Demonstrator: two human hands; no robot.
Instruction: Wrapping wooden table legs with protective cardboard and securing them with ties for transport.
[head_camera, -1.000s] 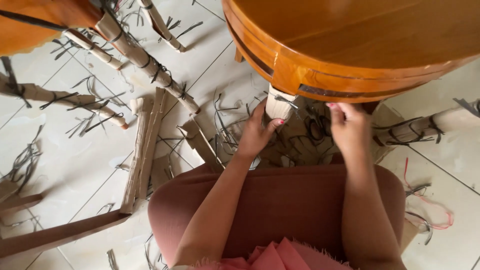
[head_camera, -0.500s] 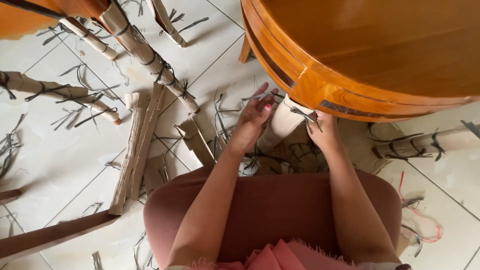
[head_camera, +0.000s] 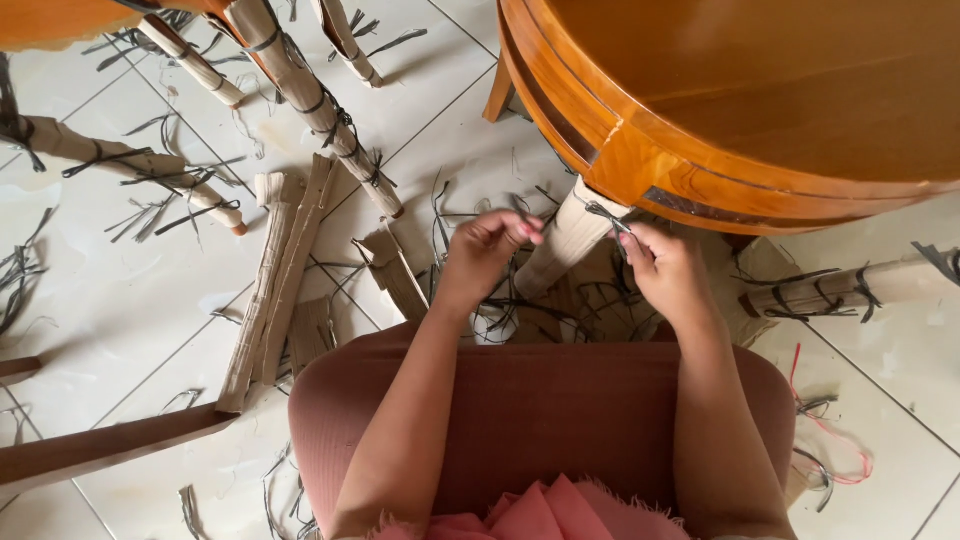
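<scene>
Two hands: both work at one wrapped table leg, seen from the head view.
Left hand (head_camera: 487, 245): curled into a loose fist just left of the leg, fingertips pinched together; whether a strap end sits between them I cannot tell.
Right hand (head_camera: 668, 272): just right of the leg, thumb and forefinger pinched on the dark strap knot (head_camera: 607, 217).
Wrapped table leg (head_camera: 563, 240): sheathed in pale cardboard, slanting down from under the tabletop rim, between the hands.
Tabletop (head_camera: 760, 90): round, glossy orange-brown wood, at far right.
Floor (head_camera: 130, 300): pale tiles strewn with cut dark straps.
Cardboard strips (head_camera: 280, 285): lying flat to the left, near the knees.
Chair legs (head_camera: 310, 100): cardboard-wrapped and strapped, far left.
Another wrapped leg (head_camera: 850, 285): lying at right.
Red cord (head_camera: 850, 455): looped on the floor, near right.
Lap: brownish-pink cloth across the near edge.
</scene>
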